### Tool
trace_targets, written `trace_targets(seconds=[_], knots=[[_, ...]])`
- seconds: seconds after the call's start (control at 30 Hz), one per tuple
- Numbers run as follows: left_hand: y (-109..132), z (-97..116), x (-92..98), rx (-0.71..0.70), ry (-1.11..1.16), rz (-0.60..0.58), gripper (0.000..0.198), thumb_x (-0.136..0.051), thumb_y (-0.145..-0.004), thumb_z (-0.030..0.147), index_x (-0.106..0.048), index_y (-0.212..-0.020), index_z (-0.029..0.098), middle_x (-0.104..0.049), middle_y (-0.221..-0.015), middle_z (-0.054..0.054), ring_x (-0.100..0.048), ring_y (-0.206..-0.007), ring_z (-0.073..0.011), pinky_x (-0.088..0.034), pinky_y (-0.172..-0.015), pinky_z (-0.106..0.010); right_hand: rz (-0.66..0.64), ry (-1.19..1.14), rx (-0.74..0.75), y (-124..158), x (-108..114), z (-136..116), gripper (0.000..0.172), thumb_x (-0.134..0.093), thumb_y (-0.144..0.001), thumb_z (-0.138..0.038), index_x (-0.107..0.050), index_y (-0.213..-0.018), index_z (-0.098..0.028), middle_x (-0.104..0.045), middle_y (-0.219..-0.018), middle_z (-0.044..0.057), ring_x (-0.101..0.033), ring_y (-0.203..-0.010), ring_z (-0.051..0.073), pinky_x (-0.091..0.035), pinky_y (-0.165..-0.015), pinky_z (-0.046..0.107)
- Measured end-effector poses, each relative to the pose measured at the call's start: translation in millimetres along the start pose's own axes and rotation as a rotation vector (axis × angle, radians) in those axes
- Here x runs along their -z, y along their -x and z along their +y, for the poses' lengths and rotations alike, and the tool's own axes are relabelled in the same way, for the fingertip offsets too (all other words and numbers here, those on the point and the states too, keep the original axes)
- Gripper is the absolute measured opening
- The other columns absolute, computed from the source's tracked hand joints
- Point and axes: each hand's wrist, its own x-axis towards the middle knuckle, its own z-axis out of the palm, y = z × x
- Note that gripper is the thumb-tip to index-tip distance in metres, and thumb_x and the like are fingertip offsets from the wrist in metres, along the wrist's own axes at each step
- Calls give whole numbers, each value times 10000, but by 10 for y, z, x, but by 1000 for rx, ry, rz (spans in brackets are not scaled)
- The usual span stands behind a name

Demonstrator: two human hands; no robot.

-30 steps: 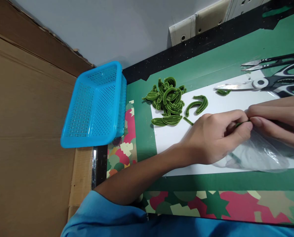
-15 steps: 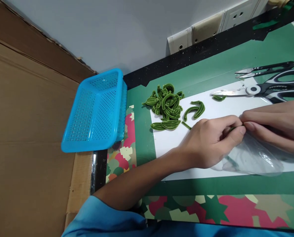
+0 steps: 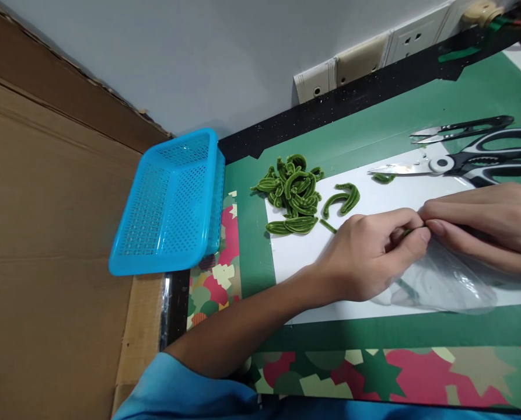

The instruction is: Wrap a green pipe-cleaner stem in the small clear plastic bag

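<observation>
My left hand [image 3: 369, 254] is closed in a pinch, and a bit of green chenille stem [image 3: 408, 232] shows between its thumb and forefinger. Against those fingertips press the fingers of my right hand [image 3: 488, 224], also closed, at the end of the same piece; most of it is hidden. Beneath both hands lies a clear plastic bag [image 3: 457, 283] on white paper [image 3: 301, 256]. Left of my left hand are two curved fuzzy green pieces [image 3: 346, 199], a short straight stem [image 3: 328, 226] and a pile of bent green chenille pieces [image 3: 297, 186].
Large scissors [image 3: 444, 165] lie beyond my right hand, with small thread snips [image 3: 461, 129] behind them and a green piece [image 3: 383, 178] by the blades. A blue plastic basket [image 3: 168, 204] stands at the left, beside cardboard [image 3: 54, 262]. Wall sockets [image 3: 411, 41] line the back.
The view has shifted slightly, so everything sits a little lower and further left. Both hands keep the same pinch, fingertips together.
</observation>
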Motion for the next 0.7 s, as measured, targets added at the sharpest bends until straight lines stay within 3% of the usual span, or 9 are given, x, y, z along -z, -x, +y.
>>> trace_targets(seconds=[0.7], knots=[[-4, -10, 14, -5, -5, -6, 272, -596, -1030, 428, -594, -897, 191, -415, -703, 62, -364, -648, -84, -301, -625, -251, -15, 18, 35, -13, 18, -9, 280, -360, -1162, -271, -512, -929, -237, -496, -742, -39, -493, -609, 141, -328, -620, 337]])
